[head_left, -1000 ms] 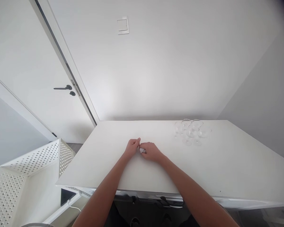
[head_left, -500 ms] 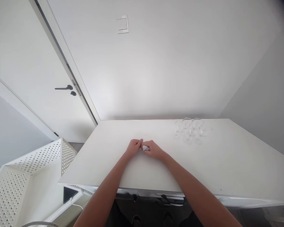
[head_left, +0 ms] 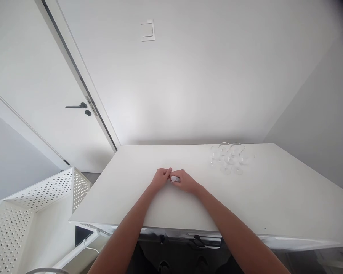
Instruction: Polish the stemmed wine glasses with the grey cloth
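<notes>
Over the middle of the white tabletop (head_left: pixel 131 167), my two hands meet, knuckles almost touching. My right hand (head_left: pixel 184 180) is closed around a small white bunched-up thing (head_left: pixel 175 178), perhaps a cloth; most of it is hidden by the fingers. My left hand (head_left: pixel 161 177) is curled shut just beside it, thumb against the fingers, and whatever it may hold cannot be made out. Farther right, toward the wall, several clear stemmed glasses (head_left: pixel 229 158) stand close together, faint against the white surface.
A white door (head_left: pixel 40 76) with a black handle (head_left: pixel 76 106) is at the left. Below it stands a white perforated shelf unit (head_left: pixel 45 190). Behind the table rises a white wall (head_left: pixel 188 76) with a light switch (head_left: pixel 147 30). The table's front edge (head_left: pixel 183 229) runs under my forearms.
The view has shifted very slightly. Both hands keep nearly the same pose and place, and the glasses have not moved on the table.
</notes>
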`<state>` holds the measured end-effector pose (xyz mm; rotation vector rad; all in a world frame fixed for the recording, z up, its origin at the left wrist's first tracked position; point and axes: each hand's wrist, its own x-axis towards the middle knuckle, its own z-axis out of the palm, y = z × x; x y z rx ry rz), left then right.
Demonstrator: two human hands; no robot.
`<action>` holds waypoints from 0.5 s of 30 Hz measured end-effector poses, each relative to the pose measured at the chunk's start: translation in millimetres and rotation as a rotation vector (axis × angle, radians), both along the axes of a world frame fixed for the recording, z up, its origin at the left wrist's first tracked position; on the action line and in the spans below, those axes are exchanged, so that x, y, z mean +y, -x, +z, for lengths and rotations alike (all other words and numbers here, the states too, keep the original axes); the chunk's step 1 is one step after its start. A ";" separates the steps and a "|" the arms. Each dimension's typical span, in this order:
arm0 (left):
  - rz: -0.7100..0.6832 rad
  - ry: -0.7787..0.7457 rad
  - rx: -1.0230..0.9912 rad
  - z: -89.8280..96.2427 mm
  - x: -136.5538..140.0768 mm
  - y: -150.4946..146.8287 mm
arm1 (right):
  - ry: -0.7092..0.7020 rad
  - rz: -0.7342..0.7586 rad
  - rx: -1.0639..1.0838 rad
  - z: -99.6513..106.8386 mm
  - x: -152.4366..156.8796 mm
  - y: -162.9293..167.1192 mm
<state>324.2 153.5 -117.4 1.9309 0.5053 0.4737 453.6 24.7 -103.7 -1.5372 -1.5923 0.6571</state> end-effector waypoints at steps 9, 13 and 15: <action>-0.007 -0.002 0.012 2.3 -1.1 0.2 | 0.010 0.011 0.008 -0.7 0.2 -1.2; -0.010 -0.003 0.015 1.8 -1.2 0.4 | 0.023 0.016 -0.014 -1.0 -0.6 -1.9; 0.007 -0.011 0.025 2.2 -0.5 0.8 | 0.026 0.006 -0.055 -1.1 -0.7 -4.1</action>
